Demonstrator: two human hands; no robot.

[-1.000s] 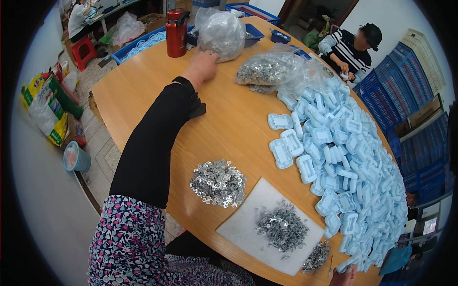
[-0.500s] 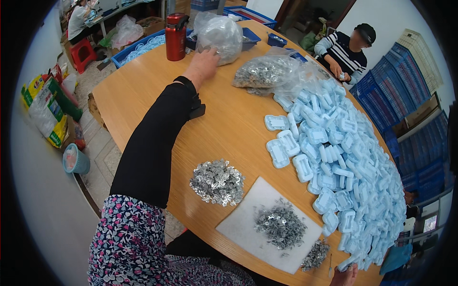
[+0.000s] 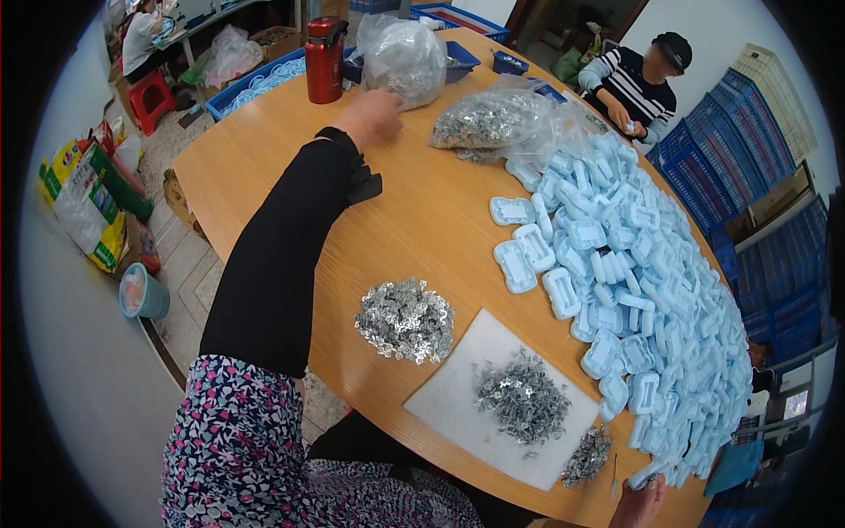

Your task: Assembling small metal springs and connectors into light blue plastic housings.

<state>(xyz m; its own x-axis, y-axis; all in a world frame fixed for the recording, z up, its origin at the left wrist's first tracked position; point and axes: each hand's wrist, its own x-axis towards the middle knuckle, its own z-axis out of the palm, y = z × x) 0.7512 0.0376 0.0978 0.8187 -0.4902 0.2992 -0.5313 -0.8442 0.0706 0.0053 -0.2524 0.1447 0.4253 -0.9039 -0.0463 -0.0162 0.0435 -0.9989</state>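
My left hand (image 3: 374,114) is stretched across the wooden table (image 3: 264,150), fingers loosely curled at the lower edge of the clear plastic bag (image 3: 403,57) standing at twelve o'clock; I cannot tell if it grips the plastic or only touches it. A second ago this hand sat farther back from the bag; it has crept closer since, and nothing else on the table has shifted.

At one o'clock from my hand lies a second bag of small metal pieces (image 3: 488,119), near but apart. The red flask (image 3: 324,48) stands upright at eleven o'clock, just beside the bag.

My right hand (image 3: 641,506) shows only partly at the table's near rim, at five o'clock; I cannot tell its grip.

Bare tabletop runs beneath and to the left of my forearm out to the curved left edge. To the right, the heap of pale blue plastic parts (image 3: 651,290) fills the table to its far edge. Near me sit a loose pile of metal pieces (image 3: 407,319) and a white sheet (image 3: 458,405) carrying another pile.
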